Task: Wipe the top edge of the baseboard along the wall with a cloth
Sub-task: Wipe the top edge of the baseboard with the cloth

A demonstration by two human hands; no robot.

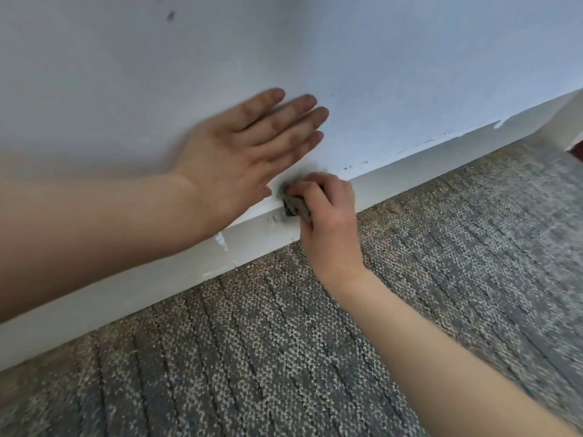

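A white baseboard [410,171] runs diagonally from lower left to upper right, between the pale wall [378,58] and the carpet. My right hand [325,216] grips a small grey cloth [295,206] and holds it against the baseboard's top edge near the middle of the view. Most of the cloth is hidden under the fingers. My left hand [249,152] lies flat with straight fingers against the wall just above and left of the cloth. Both hands are a little blurred.
Grey-brown ribbed carpet [284,357] fills the lower half. The baseboard has chipped paint and dark scuffs near the cloth [274,219] and flaking along its top edge further right [498,123]. A wall corner stands at the far right [564,121].
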